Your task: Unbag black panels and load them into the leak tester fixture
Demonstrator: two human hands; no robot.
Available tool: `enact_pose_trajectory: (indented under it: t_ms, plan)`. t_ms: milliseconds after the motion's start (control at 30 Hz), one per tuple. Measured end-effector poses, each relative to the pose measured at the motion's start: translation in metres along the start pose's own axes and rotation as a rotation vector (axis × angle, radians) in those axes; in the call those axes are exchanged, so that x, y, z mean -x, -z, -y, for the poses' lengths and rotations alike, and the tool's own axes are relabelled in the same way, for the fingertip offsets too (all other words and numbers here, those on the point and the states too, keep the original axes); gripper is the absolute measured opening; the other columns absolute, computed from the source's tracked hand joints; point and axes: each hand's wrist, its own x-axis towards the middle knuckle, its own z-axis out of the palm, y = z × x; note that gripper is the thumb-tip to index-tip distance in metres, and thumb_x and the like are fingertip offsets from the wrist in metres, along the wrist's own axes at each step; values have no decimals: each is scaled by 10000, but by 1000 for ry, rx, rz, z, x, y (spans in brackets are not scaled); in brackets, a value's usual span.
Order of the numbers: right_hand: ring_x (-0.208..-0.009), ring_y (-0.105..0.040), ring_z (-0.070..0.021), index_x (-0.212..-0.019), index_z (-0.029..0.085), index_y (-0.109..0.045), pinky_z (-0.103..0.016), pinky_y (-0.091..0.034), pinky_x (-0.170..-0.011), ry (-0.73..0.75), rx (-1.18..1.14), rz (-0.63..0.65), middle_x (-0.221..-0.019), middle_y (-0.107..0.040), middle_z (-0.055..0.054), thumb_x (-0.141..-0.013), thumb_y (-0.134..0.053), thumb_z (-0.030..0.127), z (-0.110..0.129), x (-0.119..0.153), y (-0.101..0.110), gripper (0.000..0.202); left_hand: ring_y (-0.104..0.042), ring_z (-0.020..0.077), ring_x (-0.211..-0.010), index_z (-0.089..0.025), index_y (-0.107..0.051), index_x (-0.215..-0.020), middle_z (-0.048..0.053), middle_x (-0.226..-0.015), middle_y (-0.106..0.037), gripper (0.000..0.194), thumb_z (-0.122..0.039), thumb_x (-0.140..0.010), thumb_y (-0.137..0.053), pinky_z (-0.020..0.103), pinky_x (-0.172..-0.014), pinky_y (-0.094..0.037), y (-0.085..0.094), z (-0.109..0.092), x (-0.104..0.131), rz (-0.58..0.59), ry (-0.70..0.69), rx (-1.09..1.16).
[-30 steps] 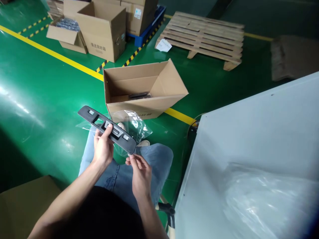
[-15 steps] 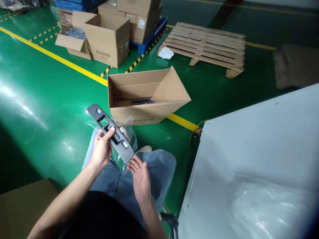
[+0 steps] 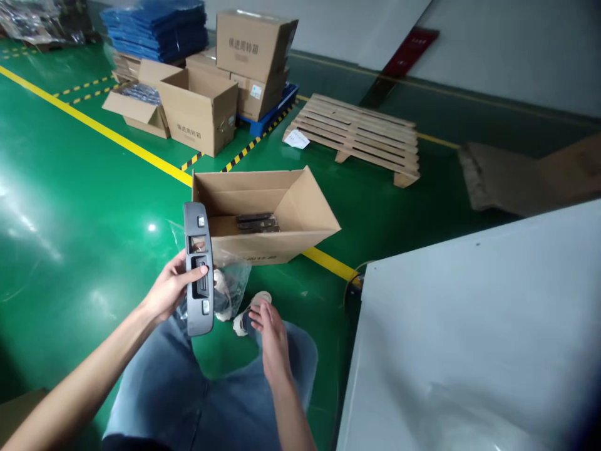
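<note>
A long dark grey plastic trim panel (image 3: 190, 313), with several rectangular cut-outs, stands nearly upright in my left hand (image 3: 164, 289). The thumb presses on its middle recess while the other fingers pass behind it. Below and behind the panel hangs a clear plastic bag (image 3: 239, 282); whether my left hand also grips it, I cannot tell. My right hand (image 3: 275, 344) is apart from the panel, over my right leg, holding nothing, its fingers stretched out. Just beyond the panel is an open cardboard box (image 3: 263, 245) with several dark, wrapped pieces (image 3: 257, 222) on its bottom.
A pale grey table (image 3: 469, 300) fills the right side, with a blurred clear plastic sheet (image 3: 469, 419) on it. Farther off are a wooden pallet (image 3: 357, 131), an open carton (image 3: 197, 128), stacked cartons (image 3: 253, 47) and a blue stack (image 3: 154, 31). Flattened cardboard (image 3: 507, 175) lies behind the table.
The panel has turned from slanting to nearly upright and moved slightly left with my left hand. My right hand has come away from the panel's lower end. The view has tilted up.
</note>
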Motion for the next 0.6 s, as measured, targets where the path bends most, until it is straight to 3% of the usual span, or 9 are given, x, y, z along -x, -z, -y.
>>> enact_pose_trajectory:
  t_ms: [167,233,300,433,500,600]
  plan:
    - [-926,-736,-235,-1612,191,-443,-390,-599,-891,333,375,66,-1129,-771,-107,-914,-631,679,54,-102,-12,872,-729,160,-692,-214,-701,-1266,-5,-860,-755,709,-265,-619,-986,268,-662,-631,-21,-35,-89,51,-137,-30]
    - [-913,-736,-228,-1663,222,-346,-379,-591,-879,387,577,62,-1166,-772,-91,-990,-531,605,67,-145,-22,795,-742,171,-746,-216,-705,-1247,1,-878,-764,684,-259,-622,-978,275,-697,-637,-32,-43,-134,80,-175,-55]
    - [-957,-746,-243,-1657,235,-363,-367,-578,-855,378,796,58,-1205,-772,-96,-1039,-462,496,65,-173,-31,679,-743,173,-767,-208,-707,-1201,14,-908,-774,617,-278,-644,-964,285,-722,-633,-41,-42,-182,107,-189,-98]
    - [-974,-767,-281,-1651,179,-358,-363,-558,-794,360,1077,59,-1135,-794,-125,-1075,-420,422,39,-178,-32,628,-700,148,-725,-209,-706,-1142,2,-898,-758,559,-286,-647,-954,284,-728,-601,-49,-10,-280,121,-176,-273]
    - [-930,-776,-277,-1642,152,-356,-353,-555,-756,379,1129,79,-1075,-806,-110,-1080,-437,448,31,-168,-24,640,-695,154,-748,-213,-713,-1133,1,-910,-753,542,-281,-647,-943,285,-734,-585,-46,18,-325,99,-108,-425]
    - [-812,-777,-253,-1546,170,-499,-326,-536,-655,449,1195,108,-935,-813,-65,-1096,-434,435,32,-158,-7,527,-711,188,-830,-189,-720,-1098,21,-949,-760,505,-272,-646,-929,318,-795,-588,-37,71,-380,47,41,-604]
